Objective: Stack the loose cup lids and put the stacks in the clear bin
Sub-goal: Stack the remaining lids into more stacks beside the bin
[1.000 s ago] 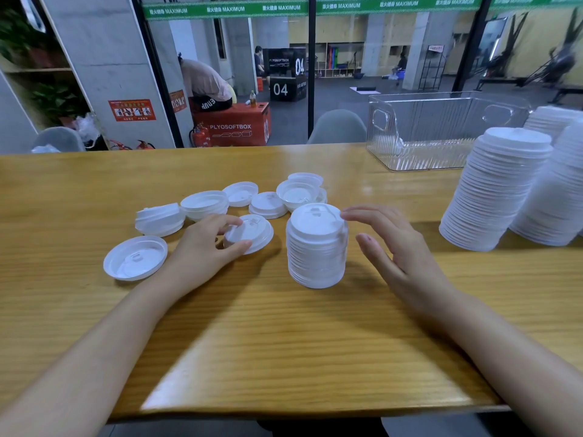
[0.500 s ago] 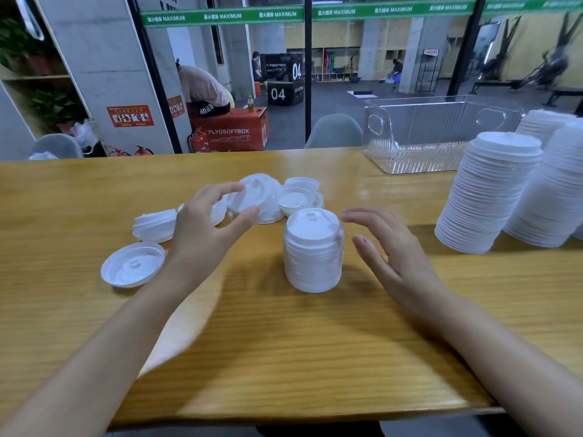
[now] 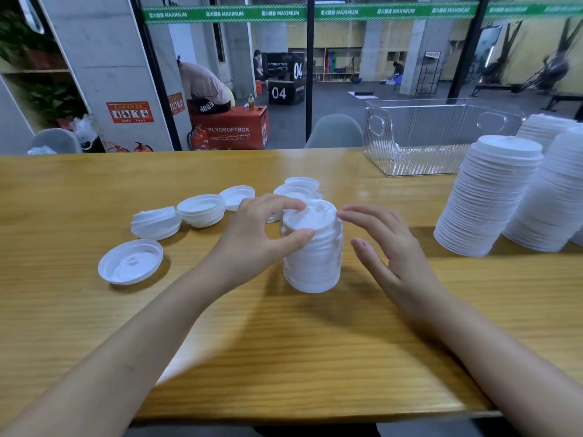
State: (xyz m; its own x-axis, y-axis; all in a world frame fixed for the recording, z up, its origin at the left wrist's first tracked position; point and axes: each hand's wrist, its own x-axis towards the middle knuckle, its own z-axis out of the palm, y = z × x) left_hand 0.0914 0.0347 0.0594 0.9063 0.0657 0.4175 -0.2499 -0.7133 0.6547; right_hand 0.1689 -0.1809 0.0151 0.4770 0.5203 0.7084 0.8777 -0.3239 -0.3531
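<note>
1. The left hand [image 3: 252,234] reaches to the middle of the bench [image 3: 284,357]. Its grip is closed round the top lid [image 3: 312,217], with the forefinger over the far rim and the thumb on the near edge.
2. That lid sits on a short stack [image 3: 315,266] of white lids standing at the centre of the bench. The stack is blurred, so its lids cannot be counted, and I cannot tell whether the top lid is fully seated.
3. The right hand [image 3: 391,250] is just right of the short stack, its grip released and its fingers straight and spread. Whether the fingertips touch the rim cannot be told.
4. Loose lids lie to the left:
   - an upturned lid [image 3: 130,261] lies nearest;
   - a small pile [image 3: 156,223] and a second pile [image 3: 201,209] lie farther back;
   - a single lid [image 3: 237,196] lies beyond those.
5. A far cluster [image 3: 298,187] of lids lies behind the short stack, partly hidden by the left hand's fingers.
6. The clear bin [image 3: 410,137] stands at the far right of the bench, well apart from both hands. A pale shape low at its left end is too dim through the ribbed wall to identify.
7. A tall stack [image 3: 485,200] leans at the right. A second tall stack [image 3: 555,197] beside it is cut off by the frame edge, and another behind them is mostly hidden.
</note>
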